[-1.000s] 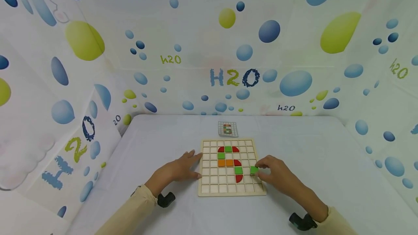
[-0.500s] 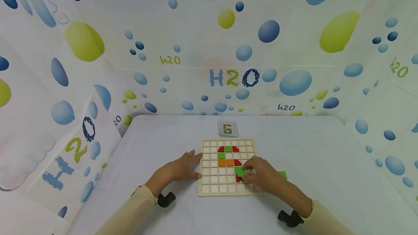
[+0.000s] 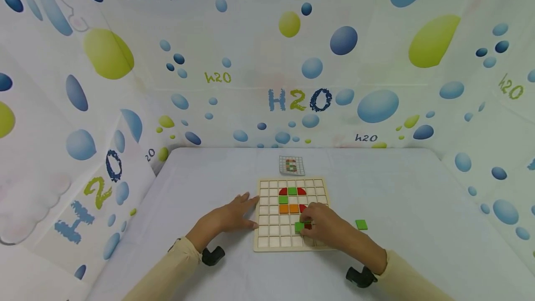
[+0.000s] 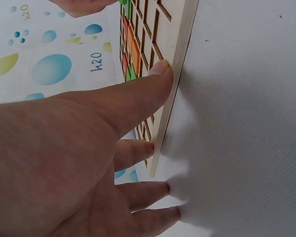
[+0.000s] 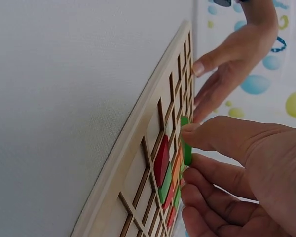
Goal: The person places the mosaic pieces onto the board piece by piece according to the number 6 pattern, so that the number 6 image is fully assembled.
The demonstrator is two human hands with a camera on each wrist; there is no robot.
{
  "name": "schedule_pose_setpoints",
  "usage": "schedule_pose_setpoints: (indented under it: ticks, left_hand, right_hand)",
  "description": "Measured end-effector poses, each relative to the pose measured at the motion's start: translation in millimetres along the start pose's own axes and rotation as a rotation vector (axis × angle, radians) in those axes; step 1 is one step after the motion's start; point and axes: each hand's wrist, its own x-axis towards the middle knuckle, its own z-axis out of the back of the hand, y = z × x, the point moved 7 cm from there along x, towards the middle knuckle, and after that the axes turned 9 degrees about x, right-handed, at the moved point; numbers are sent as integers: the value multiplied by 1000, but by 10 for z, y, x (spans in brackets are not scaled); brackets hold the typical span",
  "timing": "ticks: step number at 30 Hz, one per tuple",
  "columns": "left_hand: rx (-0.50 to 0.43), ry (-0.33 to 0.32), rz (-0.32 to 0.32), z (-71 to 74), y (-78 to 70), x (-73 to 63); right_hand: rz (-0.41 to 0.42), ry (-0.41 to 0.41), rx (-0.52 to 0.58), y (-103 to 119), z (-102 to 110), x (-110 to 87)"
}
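A wooden grid board lies on the table, with red, green and orange pieces set in some of its cells. My right hand pinches a green square tile between thumb and fingers, close over the lower middle cells. In the right wrist view the green tile stands on edge near a red quarter-round piece. My left hand rests at the board's left edge, fingers spread. Its thumb touches the rim in the left wrist view. Two orange squares sit mid-board.
Right of the board a loose green tile lies on the white table. Behind the board is a small pattern card showing a gridded figure. A printed curtain hangs at the back.
My right hand has carried the green tile leftward from the board's right side to its lower middle. The loose green tile on the table has come into sight. My left hand stays put.
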Motion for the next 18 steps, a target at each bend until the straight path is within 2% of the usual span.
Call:
schedule_pose_setpoints:
  ticks: [9,18]
  left_hand:
    - [3,-2,-5,-23,11,19]
    - [1,-4,-15,-16,10,14]
  right_hand:
    - [-56,31,-22,41,-79,39]
    - [-55,42,-23,49,-116,79]
